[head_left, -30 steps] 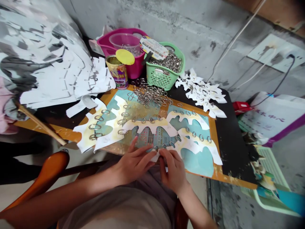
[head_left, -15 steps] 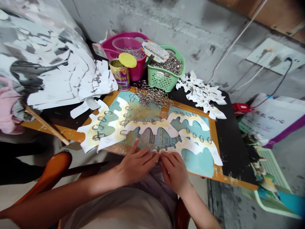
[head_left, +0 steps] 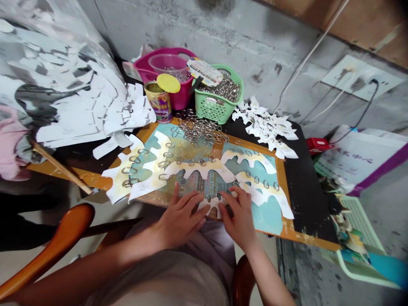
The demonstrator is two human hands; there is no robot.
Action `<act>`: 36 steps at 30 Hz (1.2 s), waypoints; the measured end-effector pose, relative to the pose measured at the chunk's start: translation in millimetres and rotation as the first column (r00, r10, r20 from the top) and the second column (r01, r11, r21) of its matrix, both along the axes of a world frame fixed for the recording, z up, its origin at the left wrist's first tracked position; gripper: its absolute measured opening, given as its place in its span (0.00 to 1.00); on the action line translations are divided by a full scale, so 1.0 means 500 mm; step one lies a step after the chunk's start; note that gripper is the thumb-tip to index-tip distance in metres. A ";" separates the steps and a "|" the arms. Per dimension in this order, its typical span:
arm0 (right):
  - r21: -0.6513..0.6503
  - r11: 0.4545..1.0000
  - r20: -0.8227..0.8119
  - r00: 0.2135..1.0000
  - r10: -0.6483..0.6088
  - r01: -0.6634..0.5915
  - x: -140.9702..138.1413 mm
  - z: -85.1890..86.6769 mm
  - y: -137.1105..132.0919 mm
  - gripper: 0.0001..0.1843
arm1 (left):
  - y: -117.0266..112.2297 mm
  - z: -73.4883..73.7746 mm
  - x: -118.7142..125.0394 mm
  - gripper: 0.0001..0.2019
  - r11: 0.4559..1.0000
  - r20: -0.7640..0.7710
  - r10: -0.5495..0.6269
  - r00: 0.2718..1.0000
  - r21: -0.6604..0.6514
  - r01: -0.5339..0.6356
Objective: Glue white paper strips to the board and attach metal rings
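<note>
Touched a scalloped white piece [head_left: 211, 205] with spread left hand [head_left: 178, 219] and bent right hand [head_left: 239, 214], couldn't tell if pinching; beyond both, saw metal rings [head_left: 227, 90] filling perforated green basket [head_left: 213, 109].

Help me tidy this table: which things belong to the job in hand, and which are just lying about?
Likely in the job:
white cutout at left hand and right hand
ringed cutouts
loose metal rings
green basket of metal parts

Probably just lying about:
wooden stick
red box
pink cloth
</note>
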State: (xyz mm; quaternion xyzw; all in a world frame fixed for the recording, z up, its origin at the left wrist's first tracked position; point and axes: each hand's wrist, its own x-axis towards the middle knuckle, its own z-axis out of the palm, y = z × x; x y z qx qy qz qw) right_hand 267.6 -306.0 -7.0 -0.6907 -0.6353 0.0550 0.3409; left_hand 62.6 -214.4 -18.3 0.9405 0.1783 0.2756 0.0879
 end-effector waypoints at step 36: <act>0.154 0.813 -0.912 0.236 0.336 -0.562 -0.098 0.065 0.055 0.20 | 0.018 0.055 -0.014 0.21 -0.337 0.454 0.228 0.862 -0.793 0.507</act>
